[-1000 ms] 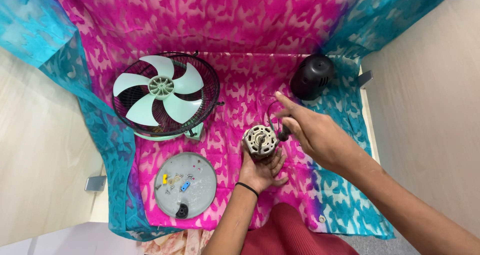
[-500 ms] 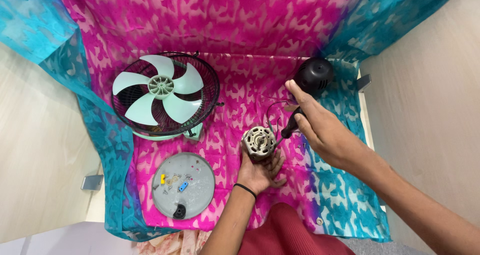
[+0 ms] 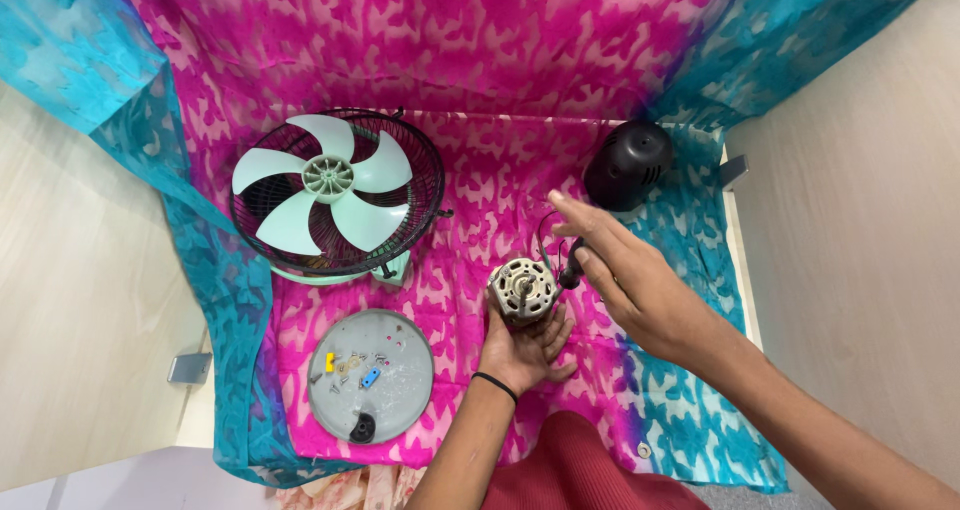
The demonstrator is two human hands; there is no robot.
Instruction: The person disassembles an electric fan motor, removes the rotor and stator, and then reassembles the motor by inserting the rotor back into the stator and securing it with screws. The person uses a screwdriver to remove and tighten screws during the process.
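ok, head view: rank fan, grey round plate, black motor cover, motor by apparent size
1. Fan, clearly largest.
2. Grey round plate.
3. Black motor cover.
4. Motor, held up in the left hand; raised toward the camera, so its gap to the cover is unsure.

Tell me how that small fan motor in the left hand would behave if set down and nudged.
The motor looks metal and dense, so probably heavy for its size. Its rounded body might roll if laid sideways. The left hand cups it from below, which suggests some weight.
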